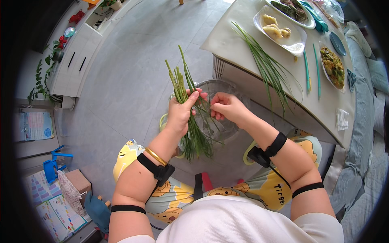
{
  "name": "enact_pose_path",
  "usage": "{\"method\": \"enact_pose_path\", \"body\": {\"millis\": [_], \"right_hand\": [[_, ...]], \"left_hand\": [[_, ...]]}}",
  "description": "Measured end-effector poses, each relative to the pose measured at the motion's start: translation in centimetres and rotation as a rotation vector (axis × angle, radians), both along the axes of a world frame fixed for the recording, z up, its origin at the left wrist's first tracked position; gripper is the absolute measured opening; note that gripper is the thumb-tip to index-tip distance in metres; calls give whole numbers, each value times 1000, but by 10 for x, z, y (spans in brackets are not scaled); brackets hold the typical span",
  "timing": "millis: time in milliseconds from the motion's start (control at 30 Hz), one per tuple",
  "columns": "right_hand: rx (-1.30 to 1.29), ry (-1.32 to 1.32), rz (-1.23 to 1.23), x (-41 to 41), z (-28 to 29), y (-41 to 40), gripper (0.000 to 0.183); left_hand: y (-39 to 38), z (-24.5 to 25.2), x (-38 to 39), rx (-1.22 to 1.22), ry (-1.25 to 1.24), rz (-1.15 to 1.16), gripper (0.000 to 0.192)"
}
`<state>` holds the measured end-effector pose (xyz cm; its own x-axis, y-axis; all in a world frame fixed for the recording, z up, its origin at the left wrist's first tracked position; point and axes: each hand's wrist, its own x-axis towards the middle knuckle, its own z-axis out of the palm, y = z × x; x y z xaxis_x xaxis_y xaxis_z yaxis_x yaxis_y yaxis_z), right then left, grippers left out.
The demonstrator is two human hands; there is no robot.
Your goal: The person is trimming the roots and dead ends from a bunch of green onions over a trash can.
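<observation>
My left hand (179, 114) grips a bunch of long green chives (196, 138), with the pale, thicker stem ends pointing away from me and the thin leaves hanging towards my lap. A few longer stalks stand up between its thumb and fingers. Just to the right, my right hand (229, 107) has thumb and forefinger pinched at a thin green leaf on the bunch's edge. Beneath both hands stands a waste bin (220, 82) lined with clear plastic film; its contents are hard to make out. More loose chives (263, 59) lie on the table, their leaves hanging over its edge.
The table (226, 39) at the right bears a plate of pale food pieces (294, 44), a dish of cooked food (332, 66), green sticks (307, 71) and a crumpled tissue (342, 119). A white cabinet (77, 60) stands at the left. My knees flank the bin.
</observation>
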<state>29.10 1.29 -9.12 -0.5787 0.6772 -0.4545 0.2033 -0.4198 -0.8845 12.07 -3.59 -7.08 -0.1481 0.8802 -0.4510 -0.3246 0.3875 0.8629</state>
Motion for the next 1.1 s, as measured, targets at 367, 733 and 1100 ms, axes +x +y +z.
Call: {"method": "enact_pose_path", "body": {"millis": [367,733,1100], "right_hand": [[-45,-118,157,8,1,4,19],[-174,-146,-131,19,-28,17,15],[336,-87,-107,0,2,8,24]], "left_hand": [[8,-4,-15,146,33,243,14],[7,9,-9,214,10,304,17],[5,5,-6,5,17,-7,18]]}}
